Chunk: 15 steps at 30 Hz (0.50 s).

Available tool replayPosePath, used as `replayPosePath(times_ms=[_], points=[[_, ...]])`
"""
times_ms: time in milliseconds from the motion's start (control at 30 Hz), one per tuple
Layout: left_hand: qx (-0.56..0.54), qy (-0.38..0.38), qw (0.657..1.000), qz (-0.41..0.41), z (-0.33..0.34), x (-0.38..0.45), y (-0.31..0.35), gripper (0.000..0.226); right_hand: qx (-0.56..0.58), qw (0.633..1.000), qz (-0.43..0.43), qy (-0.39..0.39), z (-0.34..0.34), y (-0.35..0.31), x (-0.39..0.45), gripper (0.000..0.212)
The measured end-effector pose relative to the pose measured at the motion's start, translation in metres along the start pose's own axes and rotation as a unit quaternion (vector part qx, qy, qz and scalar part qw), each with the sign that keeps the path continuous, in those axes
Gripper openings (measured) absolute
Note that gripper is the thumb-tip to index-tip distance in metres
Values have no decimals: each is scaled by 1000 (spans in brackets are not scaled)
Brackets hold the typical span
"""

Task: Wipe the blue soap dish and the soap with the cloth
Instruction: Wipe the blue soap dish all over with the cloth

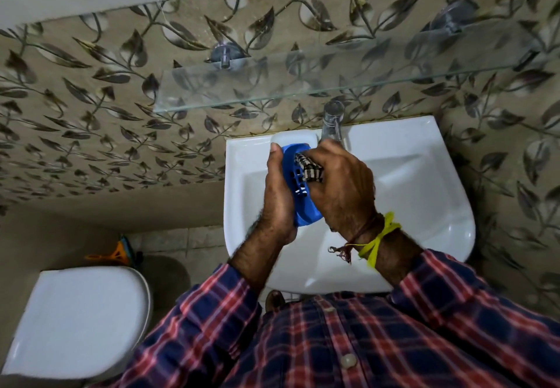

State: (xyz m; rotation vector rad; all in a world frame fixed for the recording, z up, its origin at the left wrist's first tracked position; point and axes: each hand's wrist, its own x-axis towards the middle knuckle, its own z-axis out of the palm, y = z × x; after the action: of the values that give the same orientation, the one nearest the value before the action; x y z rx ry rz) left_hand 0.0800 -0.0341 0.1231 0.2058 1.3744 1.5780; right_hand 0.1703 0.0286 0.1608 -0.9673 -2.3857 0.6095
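Note:
My left hand (277, 193) grips the blue soap dish (298, 186) from its left side and holds it tilted on edge above the white basin (424, 193). The dish has slots in its floor. My right hand (342, 190) is closed on a striped cloth (309, 167) and presses it into the inside of the dish. Only a small bunch of the cloth shows between the fingers. I see no soap; the hands may hide it.
A chrome tap (331, 122) stands at the back of the basin, just behind the hands. A glass shelf (272, 84) juts from the leaf-patterned wall above. A white toilet with its lid down (78, 318) sits lower left.

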Motion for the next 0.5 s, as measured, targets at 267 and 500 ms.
replayPosePath(times_ms=[267, 500], points=[[27, -5, 1000, -4, -5, 4, 10, 72, 16, 1000, 10, -16, 7, 5, -8, 26], [16, 9, 1000, -15, -12, 6, 20, 72, -21, 993, -40, -113, 1, 15, -16, 28]])
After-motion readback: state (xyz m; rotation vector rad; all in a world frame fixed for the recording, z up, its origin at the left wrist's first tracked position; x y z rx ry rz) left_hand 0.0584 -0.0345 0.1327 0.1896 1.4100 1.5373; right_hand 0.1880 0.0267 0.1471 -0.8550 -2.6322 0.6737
